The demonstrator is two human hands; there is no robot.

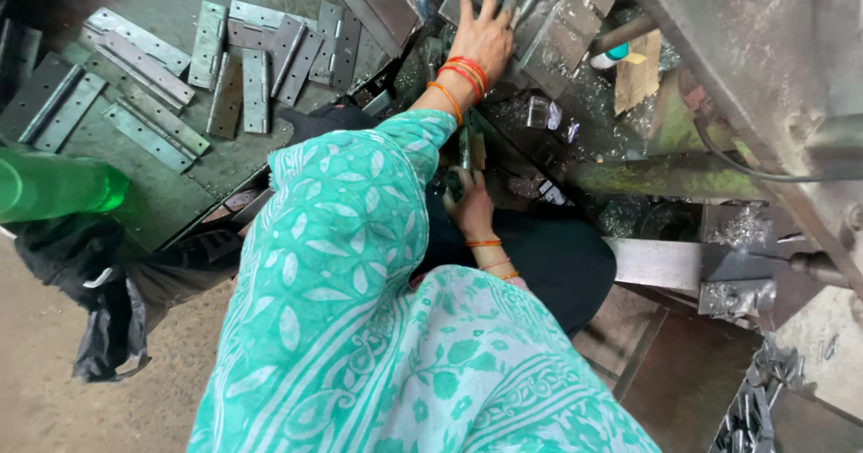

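My left hand (485, 35) reaches forward from a teal patterned sleeve and lies flat, fingers spread, on a grey metal hinge plate (548, 31) on the machine bed. Red and orange bangles circle that wrist. My right hand (469, 206) is lower, close to my lap, with its fingers closed around a narrow upright metal handle (464, 150). What the handle joins to is hidden in the dark gap below the bed.
Several flat grey hinges (256, 53) lie scattered on a metal sheet at the upper left. A green plastic bottle (54, 188) and a black bag (103, 314) are at the left. A heavy machine frame (764, 48) fills the right, with metal shavings (620, 215) and more hinge parts (755, 408) below.
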